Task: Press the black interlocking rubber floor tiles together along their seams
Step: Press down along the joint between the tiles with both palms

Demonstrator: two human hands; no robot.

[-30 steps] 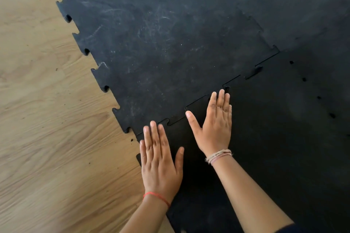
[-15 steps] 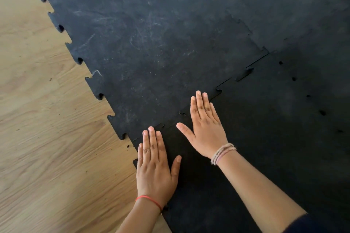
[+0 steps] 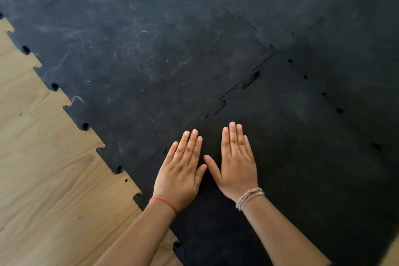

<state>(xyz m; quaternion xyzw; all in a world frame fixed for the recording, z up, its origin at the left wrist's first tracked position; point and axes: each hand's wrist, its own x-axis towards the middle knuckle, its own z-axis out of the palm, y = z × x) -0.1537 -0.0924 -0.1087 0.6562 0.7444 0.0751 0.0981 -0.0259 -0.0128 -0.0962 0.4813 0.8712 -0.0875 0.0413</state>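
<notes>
Head view shows both hands flat, palms down, on the near rubber tile [image 3: 291, 157], thumbs almost touching. Left hand [image 3: 181, 170] and right hand [image 3: 236, 164] hold nothing, fingers straight and together. Just ahead of the fingertips the jigsaw seam [image 3: 224, 101] to the scuffed tile [image 3: 140, 54] gapes slightly; wooden floor [image 3: 43, 179] lies left.

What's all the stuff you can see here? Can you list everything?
tiles: at least three, black, scuffed, joined by jigsaw seams, covering most of the view
seam: one, dark gap, partly open, running up and right from the fingertips
floor: one, light wood, lower left beside the tiles
thread: one, red, on the left wrist
bracelet: one, beige, looped on the right wrist
left hand: one, flat on the near tile, fingers together
right hand: one, flat on the near tile beside the left
</notes>
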